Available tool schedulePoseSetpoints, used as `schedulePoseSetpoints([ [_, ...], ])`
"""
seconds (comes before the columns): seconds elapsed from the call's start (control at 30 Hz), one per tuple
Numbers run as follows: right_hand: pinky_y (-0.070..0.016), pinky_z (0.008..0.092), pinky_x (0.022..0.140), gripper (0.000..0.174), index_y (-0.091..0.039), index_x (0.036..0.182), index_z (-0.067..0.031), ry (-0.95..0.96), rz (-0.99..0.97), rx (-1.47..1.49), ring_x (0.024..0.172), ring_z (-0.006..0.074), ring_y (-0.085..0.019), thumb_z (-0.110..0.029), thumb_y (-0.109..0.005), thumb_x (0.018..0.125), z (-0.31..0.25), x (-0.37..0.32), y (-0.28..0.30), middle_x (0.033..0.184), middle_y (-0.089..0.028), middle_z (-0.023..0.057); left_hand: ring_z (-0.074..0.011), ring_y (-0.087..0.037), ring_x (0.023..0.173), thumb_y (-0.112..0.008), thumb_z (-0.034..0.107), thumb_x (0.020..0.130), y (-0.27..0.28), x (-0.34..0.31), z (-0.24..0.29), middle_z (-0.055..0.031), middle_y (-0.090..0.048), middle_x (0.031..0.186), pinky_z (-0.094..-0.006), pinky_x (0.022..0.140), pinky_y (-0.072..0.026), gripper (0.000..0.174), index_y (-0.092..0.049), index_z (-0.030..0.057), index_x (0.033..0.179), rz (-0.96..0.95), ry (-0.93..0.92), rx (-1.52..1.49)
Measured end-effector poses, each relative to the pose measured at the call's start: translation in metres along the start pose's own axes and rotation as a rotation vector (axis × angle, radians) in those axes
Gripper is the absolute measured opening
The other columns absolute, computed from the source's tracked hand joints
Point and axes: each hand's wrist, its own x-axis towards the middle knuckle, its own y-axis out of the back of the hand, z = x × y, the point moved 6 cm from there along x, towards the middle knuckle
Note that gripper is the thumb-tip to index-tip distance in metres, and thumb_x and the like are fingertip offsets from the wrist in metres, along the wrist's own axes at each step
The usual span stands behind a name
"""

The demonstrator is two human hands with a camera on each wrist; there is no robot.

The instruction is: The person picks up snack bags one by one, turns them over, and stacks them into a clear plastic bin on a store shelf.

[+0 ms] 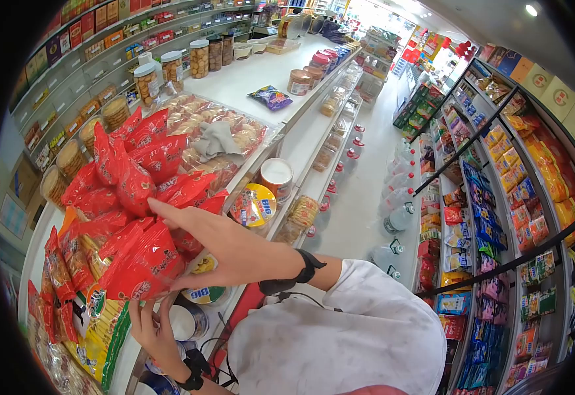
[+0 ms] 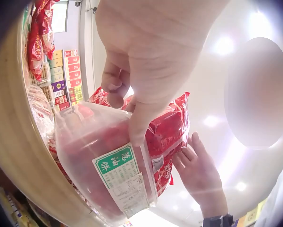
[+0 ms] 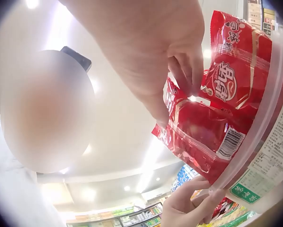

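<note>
Red printed packets (image 1: 136, 178) are heaped at the left of the head view. Several stand in a translucent plastic container (image 2: 82, 156) with a green-and-white label (image 2: 118, 172). My left hand (image 1: 159, 332) grips the container's edge; in the left wrist view its thumb (image 2: 139, 123) lies on the outer wall, with other fingers curled behind. Above it, my right hand (image 1: 235, 247) spans a red packet (image 3: 203, 135), thumb and fingertips at its edges. The right wrist view shows the left hand (image 3: 188, 205) at the container's lower corner. Parts of the packets are hidden by the hands.
Yellow-and-green bags (image 1: 103, 329) lie below the red packets. Beyond them are a tray of wrapped biscuits (image 1: 235, 131), a grey cloth (image 1: 218, 141) and lidded jars (image 1: 199, 58). Tubs (image 1: 253, 204) stand along the counter's right edge. Snack shelves (image 1: 491, 217) line the aisle's far side.
</note>
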Motion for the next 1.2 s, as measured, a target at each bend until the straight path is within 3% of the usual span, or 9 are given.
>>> schedulePoseSetpoints([
  [0.13, -0.0502, 0.0412, 0.093, 0.101, -0.033, 0.158, -0.0014, 0.057, -0.070, -0.104, 0.107, 0.0347, -0.060, -0.032, -0.088, 0.079, 0.000, 0.008, -0.002, 0.119, -0.059, 0.0196, -0.0131, -0.049, 0.061, -0.078, -0.004, 0.087, 0.001, -0.002, -0.004, -0.0145, -0.065, 0.126, -0.0270, 0.054, -0.0409, 0.027, -0.068, -0.0016, 0.112, -0.053, -0.004, 0.005],
  [0.23, -0.0483, 0.0419, 0.097, 0.097, -0.038, 0.152, -0.0005, 0.002, -0.117, -0.078, 0.108, 0.0361, -0.059, -0.035, -0.089, 0.078, 0.005, 0.009, -0.008, 0.119, -0.059, 0.0201, -0.0191, -0.056, 0.060, -0.078, -0.006, 0.085, 0.001, 0.001, 0.001, -0.0171, -0.065, 0.118, -0.0313, 0.050, -0.0409, 0.025, -0.070, -0.0039, 0.109, -0.030, -0.023, 0.007],
  [0.43, -0.0425, 0.0464, 0.105, 0.094, -0.042, 0.145, 0.0015, 0.074, -0.059, -0.172, 0.115, 0.0385, -0.055, -0.042, -0.088, 0.076, 0.005, 0.006, -0.022, 0.119, -0.059, 0.0202, -0.0167, -0.051, 0.061, -0.076, -0.003, 0.088, 0.001, -0.001, 0.001, -0.0149, -0.065, 0.120, -0.0297, 0.056, -0.0428, 0.025, -0.068, -0.0040, 0.111, -0.073, -0.006, 0.059],
  [0.63, -0.0420, 0.0464, 0.105, 0.095, -0.041, 0.145, 0.0021, 0.123, -0.043, -0.185, 0.116, 0.0389, -0.055, -0.043, -0.088, 0.075, 0.001, 0.011, -0.029, 0.119, -0.059, 0.0206, -0.0166, -0.053, 0.064, -0.076, -0.004, 0.088, 0.002, 0.000, 0.004, -0.0143, -0.063, 0.111, -0.0298, 0.055, -0.0421, 0.025, -0.068, -0.0051, 0.112, -0.079, 0.015, 0.048],
  [0.73, -0.0417, 0.0464, 0.106, 0.097, -0.040, 0.145, 0.0018, 0.114, -0.031, -0.180, 0.116, 0.0390, -0.054, -0.042, -0.089, 0.074, 0.000, 0.010, -0.030, 0.120, -0.058, 0.0208, -0.0204, -0.054, 0.058, -0.081, -0.001, 0.084, 0.001, 0.004, 0.010, -0.0148, -0.060, 0.099, -0.0336, 0.050, -0.0399, 0.031, -0.066, -0.0060, 0.110, -0.039, 0.033, 0.014],
  [0.83, -0.0413, 0.0465, 0.106, 0.097, -0.039, 0.146, 0.0012, 0.107, -0.031, -0.175, 0.117, 0.0389, -0.054, -0.041, -0.089, 0.074, 0.002, 0.009, -0.030, 0.121, -0.058, 0.0209, -0.0159, -0.049, 0.063, -0.079, -0.002, 0.086, 0.000, 0.003, 0.009, -0.0128, -0.059, 0.106, -0.0275, 0.055, -0.0411, 0.038, -0.062, -0.0069, 0.120, -0.100, 0.028, -0.025],
  [0.93, -0.0412, 0.0466, 0.107, 0.096, -0.039, 0.146, 0.0011, 0.094, -0.023, -0.159, 0.118, 0.0389, -0.054, -0.040, -0.089, 0.075, 0.004, 0.007, -0.029, 0.122, -0.058, 0.0212, -0.0139, -0.046, 0.062, -0.080, -0.001, 0.086, 0.000, 0.001, 0.003, -0.0100, -0.058, 0.096, -0.0268, 0.056, -0.0391, 0.044, -0.060, -0.0074, 0.124, -0.041, 0.013, -0.002],
  [1.13, -0.0436, 0.0462, 0.104, 0.089, -0.042, 0.146, -0.0026, 0.033, 0.023, -0.083, 0.115, 0.0380, -0.057, -0.039, -0.088, 0.079, 0.010, 0.005, -0.026, 0.122, -0.061, 0.0184, -0.0110, -0.044, 0.063, -0.078, -0.001, 0.087, 0.000, -0.001, -0.006, -0.0047, -0.052, 0.075, -0.0261, 0.058, -0.0353, 0.045, -0.060, -0.0039, 0.128, 0.038, 0.214, -0.083],
  [1.2, -0.0443, 0.0466, 0.103, 0.089, -0.042, 0.145, -0.0015, 0.023, 0.029, -0.090, 0.115, 0.0388, -0.057, -0.040, -0.088, 0.079, 0.012, 0.003, -0.026, 0.122, -0.061, 0.0190, -0.0110, -0.044, 0.063, -0.077, -0.002, 0.088, 0.002, 0.002, -0.005, -0.0050, -0.054, 0.076, -0.0263, 0.057, -0.0355, 0.044, -0.060, -0.0043, 0.129, 0.000, 0.143, -0.055],
])
